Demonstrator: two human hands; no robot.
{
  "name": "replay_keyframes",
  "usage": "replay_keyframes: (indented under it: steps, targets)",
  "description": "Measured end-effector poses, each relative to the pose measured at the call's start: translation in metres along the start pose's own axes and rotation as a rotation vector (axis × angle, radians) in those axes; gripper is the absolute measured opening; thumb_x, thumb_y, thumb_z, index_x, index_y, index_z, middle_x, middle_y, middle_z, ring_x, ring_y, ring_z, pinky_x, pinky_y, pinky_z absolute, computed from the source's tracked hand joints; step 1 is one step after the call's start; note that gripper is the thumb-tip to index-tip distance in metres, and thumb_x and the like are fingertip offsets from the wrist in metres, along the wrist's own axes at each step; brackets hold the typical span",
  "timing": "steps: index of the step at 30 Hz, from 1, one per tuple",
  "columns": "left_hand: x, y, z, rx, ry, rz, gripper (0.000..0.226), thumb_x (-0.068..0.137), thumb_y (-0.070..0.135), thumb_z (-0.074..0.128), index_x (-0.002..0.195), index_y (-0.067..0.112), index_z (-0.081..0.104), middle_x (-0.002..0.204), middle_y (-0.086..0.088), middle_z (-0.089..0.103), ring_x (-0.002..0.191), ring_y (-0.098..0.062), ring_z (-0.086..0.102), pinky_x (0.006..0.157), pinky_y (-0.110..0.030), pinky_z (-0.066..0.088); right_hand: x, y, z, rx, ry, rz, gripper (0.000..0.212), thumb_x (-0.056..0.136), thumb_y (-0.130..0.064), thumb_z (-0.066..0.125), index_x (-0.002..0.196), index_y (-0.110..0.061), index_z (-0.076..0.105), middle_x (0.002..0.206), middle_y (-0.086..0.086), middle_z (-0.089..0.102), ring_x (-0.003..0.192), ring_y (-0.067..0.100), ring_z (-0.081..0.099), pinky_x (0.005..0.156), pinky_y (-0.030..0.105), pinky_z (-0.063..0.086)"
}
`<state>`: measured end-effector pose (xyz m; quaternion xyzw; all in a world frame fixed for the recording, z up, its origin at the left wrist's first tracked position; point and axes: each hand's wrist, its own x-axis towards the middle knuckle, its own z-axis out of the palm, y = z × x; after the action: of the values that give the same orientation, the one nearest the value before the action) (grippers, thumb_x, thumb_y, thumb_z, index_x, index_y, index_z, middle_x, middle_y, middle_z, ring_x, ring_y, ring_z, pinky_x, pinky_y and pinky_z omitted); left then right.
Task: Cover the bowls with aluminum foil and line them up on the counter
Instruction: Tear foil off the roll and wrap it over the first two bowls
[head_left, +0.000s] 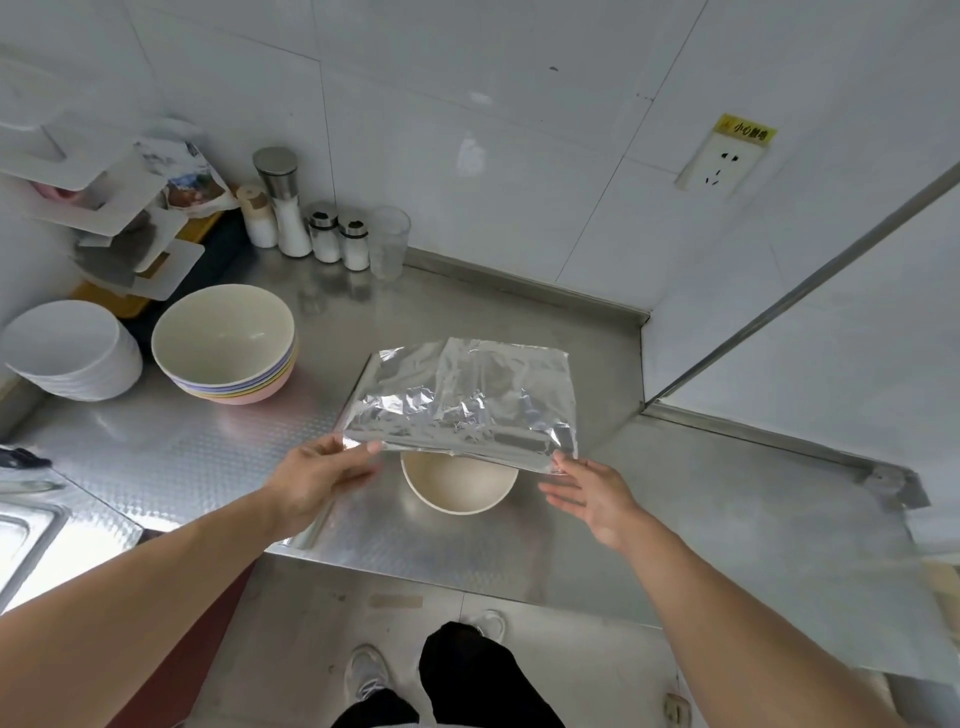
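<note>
A crinkled sheet of aluminum foil hovers over a cream bowl that stands near the front edge of the steel counter. The foil hides the bowl's far rim. My left hand pinches the sheet's near left corner between thumb and fingers. My right hand pinches the near right corner with thumb and forefinger, its other fingers spread out. A stack of pastel bowls, the top one cream, sits to the left.
A pile of white plates stands at the far left beside the bowl stack. Salt shakers and jars and a clear cup line the back wall. A sink lies at the left edge. A wall corner juts in at the right.
</note>
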<state>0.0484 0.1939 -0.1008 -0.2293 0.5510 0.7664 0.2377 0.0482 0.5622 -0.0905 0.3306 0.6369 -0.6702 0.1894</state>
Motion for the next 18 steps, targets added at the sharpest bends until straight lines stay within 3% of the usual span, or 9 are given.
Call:
replay_keyframes:
  steps: [4, 7, 10, 13, 16, 18]
  targets:
    - [0.001, 0.002, 0.009, 0.012, 0.147, 0.043, 0.038, 0.066, 0.025, 0.090, 0.078, 0.005, 0.060, 0.101, -0.022, 0.077, 0.102, -0.033, 0.075, 0.084, -0.029, 0.062, -0.002, -0.001, -0.001, -0.013, 0.048, -0.039, 0.029, 0.090, -0.027, 0.076, 0.100, -0.001, 0.067, 0.104, 0.016, 0.075, 0.093, 0.031, 0.076, 0.073, 0.035, 0.060]
    - [0.000, 0.003, 0.013, 0.054, 0.193, 0.003, 0.026, 0.078, 0.019, 0.087, 0.075, 0.004, 0.066, 0.095, -0.023, 0.077, 0.098, -0.036, 0.075, 0.076, -0.029, 0.064, -0.003, -0.002, 0.000, -0.001, 0.101, -0.076, 0.025, 0.090, -0.023, 0.077, 0.086, -0.004, 0.061, 0.099, 0.009, 0.073, 0.086, 0.028, 0.075, 0.071, 0.035, 0.061]
    - [0.002, 0.002, 0.012, 0.100, 0.247, -0.015, 0.035, 0.077, 0.020, 0.089, 0.089, -0.007, 0.071, 0.094, -0.021, 0.078, 0.094, -0.036, 0.076, 0.076, -0.031, 0.064, -0.004, -0.003, 0.001, 0.017, 0.166, -0.095, 0.028, 0.088, -0.018, 0.079, 0.076, -0.007, 0.056, 0.093, 0.010, 0.074, 0.078, 0.024, 0.072, 0.068, 0.032, 0.062]
    - [0.001, 0.001, 0.015, 0.154, 0.348, 0.017, 0.034, 0.076, 0.015, 0.090, 0.063, 0.008, 0.060, 0.091, -0.022, 0.077, 0.080, -0.031, 0.075, 0.066, -0.022, 0.062, -0.005, 0.000, 0.002, 0.075, 0.189, -0.100, 0.038, 0.085, -0.009, 0.080, 0.066, -0.012, 0.048, 0.093, 0.014, 0.076, 0.072, 0.019, 0.070, 0.064, 0.027, 0.061]
    - [0.001, -0.001, 0.019, 0.191, 0.397, 0.043, 0.040, 0.078, 0.012, 0.089, 0.061, 0.011, 0.053, 0.085, -0.024, 0.074, 0.067, -0.027, 0.072, 0.058, -0.020, 0.060, -0.004, 0.003, 0.005, 0.119, 0.251, -0.111, 0.044, 0.082, -0.006, 0.082, 0.065, -0.014, 0.042, 0.088, 0.016, 0.075, 0.075, 0.021, 0.072, 0.059, 0.025, 0.059]
    - [0.003, -0.003, 0.018, 0.176, 0.393, 0.044, 0.041, 0.078, 0.008, 0.088, 0.065, 0.012, 0.049, 0.086, -0.025, 0.075, 0.069, -0.029, 0.073, 0.057, -0.024, 0.062, -0.004, 0.004, 0.007, 0.119, 0.298, -0.111, 0.042, 0.080, -0.008, 0.085, 0.071, -0.013, 0.044, 0.084, 0.016, 0.073, 0.073, 0.020, 0.071, 0.056, 0.023, 0.059]
